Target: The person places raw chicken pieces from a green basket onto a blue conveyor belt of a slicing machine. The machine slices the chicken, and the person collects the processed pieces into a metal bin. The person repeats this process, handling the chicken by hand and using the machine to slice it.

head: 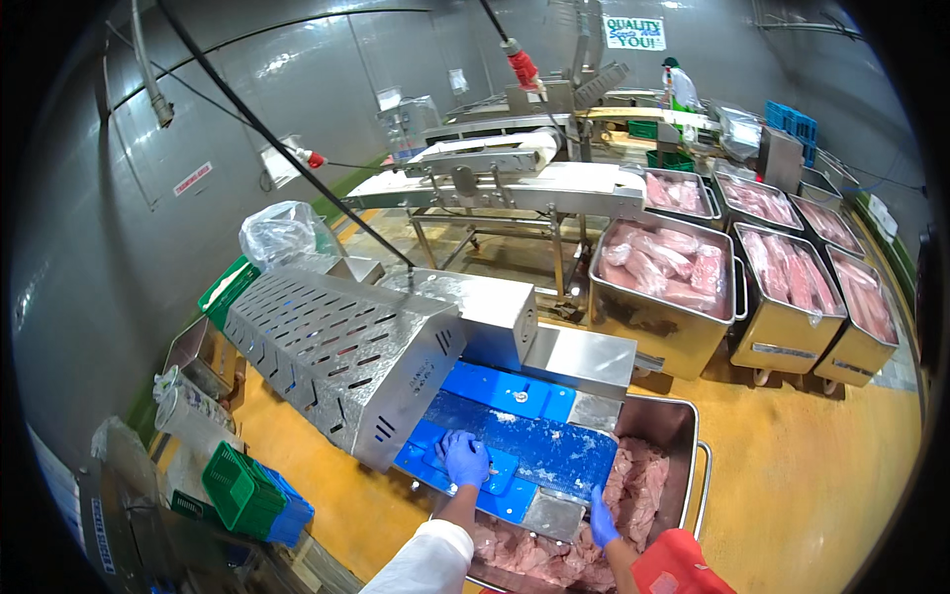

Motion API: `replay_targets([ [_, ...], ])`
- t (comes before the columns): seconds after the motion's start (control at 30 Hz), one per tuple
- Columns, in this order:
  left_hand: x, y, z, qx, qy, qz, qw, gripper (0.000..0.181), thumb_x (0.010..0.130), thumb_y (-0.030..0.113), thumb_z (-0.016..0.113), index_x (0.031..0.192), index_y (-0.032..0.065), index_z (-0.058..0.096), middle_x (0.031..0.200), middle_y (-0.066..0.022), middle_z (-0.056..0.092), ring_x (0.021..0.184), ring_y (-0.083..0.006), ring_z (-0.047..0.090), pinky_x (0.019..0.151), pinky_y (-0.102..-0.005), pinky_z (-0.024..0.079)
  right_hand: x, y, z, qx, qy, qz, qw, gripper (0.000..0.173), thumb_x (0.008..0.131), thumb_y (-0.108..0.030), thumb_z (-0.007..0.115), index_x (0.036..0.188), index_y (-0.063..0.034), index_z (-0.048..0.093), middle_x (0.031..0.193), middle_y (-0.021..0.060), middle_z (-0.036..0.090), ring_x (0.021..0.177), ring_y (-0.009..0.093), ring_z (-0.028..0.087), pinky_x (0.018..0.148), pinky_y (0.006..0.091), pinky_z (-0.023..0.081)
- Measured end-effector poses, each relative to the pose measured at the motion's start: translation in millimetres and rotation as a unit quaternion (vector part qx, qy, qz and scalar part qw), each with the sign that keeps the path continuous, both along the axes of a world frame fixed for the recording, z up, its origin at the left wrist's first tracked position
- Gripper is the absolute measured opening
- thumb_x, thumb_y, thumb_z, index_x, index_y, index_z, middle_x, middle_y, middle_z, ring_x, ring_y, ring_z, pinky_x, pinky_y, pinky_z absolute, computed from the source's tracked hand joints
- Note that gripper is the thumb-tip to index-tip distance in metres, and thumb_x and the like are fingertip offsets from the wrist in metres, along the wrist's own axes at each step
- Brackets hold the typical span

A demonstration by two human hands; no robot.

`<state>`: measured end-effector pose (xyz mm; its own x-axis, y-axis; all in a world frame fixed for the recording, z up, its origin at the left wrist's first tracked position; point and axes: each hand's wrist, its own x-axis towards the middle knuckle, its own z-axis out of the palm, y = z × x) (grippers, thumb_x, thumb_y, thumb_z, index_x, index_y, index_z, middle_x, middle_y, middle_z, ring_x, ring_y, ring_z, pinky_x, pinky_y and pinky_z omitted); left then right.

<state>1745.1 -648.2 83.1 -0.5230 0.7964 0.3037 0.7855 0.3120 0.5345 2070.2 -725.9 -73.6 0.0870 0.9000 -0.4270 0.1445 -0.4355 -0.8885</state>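
My left hand (464,458), in a blue glove, rests on the blue plastic side plate (505,475) of a slotted steel machine, its fingers bent; whether it holds anything I cannot tell. Beside it runs a blue conveyor belt (549,449) with whitish scraps on it. My right hand (603,517), also gloved in blue, is at the belt's discharge end, its fingers extended upward beside the edge. Below and around that end lies pale pink raw meat (640,475) in a steel tub (686,423). The right palm is turned partly out of sight.
The slotted steel guard (334,349) covers the machine at left. Wheeled steel bins (660,338) of wrapped meat stand beyond, near a white-belted conveyor (519,182). Green crates (241,482) are at lower left. A power cable hangs across the view. A person (681,89) stands far back.
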Motion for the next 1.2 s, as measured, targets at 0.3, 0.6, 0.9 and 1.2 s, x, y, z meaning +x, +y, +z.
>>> replay_targets([
  [0.3, 7.2, 2.0, 6.4, 0.000, 0.018, -0.012, 1.000, 0.020, 0.082, 0.025, 0.059, 0.093, 0.0132, 0.071, 0.113, -0.0049, 0.068, 0.128, -0.0257, 0.050, 0.122, -0.0489, 0.018, 35.9, 98.5, 51.3, 0.032, -0.150, 0.021, 0.988, 0.078, 0.102, -0.063, 0.041, 0.121, 0.0080, 0.068, 0.123, 0.0315, 0.066, 0.114, 0.042, 0.064, 0.098, 0.0463, 0.048],
  [0.6, -6.3, -9.0, 0.6, -0.013, 0.018, 0.009, 1.000, 0.020, 0.083, 0.025, 0.059, 0.093, 0.0132, 0.071, 0.114, -0.0048, 0.068, 0.128, -0.0256, 0.050, 0.122, -0.0510, 0.017, -24.2, -13.5, 47.6, 0.000, 0.039, -0.011, 0.999, 0.084, 0.104, -0.063, 0.036, 0.128, 0.0137, 0.060, 0.124, 0.0299, 0.066, 0.118, 0.036, 0.063, 0.101, 0.0429, 0.047],
  [0.9, -7.7, -2.8, -1.6, -0.009, 0.015, 0.000, 1.000, 0.021, 0.082, 0.027, 0.060, 0.094, 0.0150, 0.072, 0.115, -0.0041, 0.069, 0.129, -0.0257, 0.050, 0.122, -0.0501, 0.018, 0.5, 95.7, 136.7, -0.017, -0.208, 0.066, 0.976, 0.084, 0.101, -0.064, 0.042, 0.134, 0.0121, 0.056, 0.134, 0.0307, 0.061, 0.121, 0.040, 0.061, 0.102, 0.0412, 0.046],
  [1.2, -10.9, -8.1, -7.7, -0.003, 0.038, 0.008, 0.999, 0.020, 0.083, 0.026, 0.060, 0.094, 0.0148, 0.073, 0.114, -0.0043, 0.069, 0.127, -0.0266, 0.052, 0.121, -0.0486, 0.020, -7.2, -19.8, 5.0, -0.082, -0.006, -0.017, 0.996, 0.079, 0.103, -0.064, 0.034, 0.144, 0.0024, 0.049, 0.135, 0.0226, 0.058, 0.126, 0.033, 0.054, 0.106, 0.0372, 0.043],
])
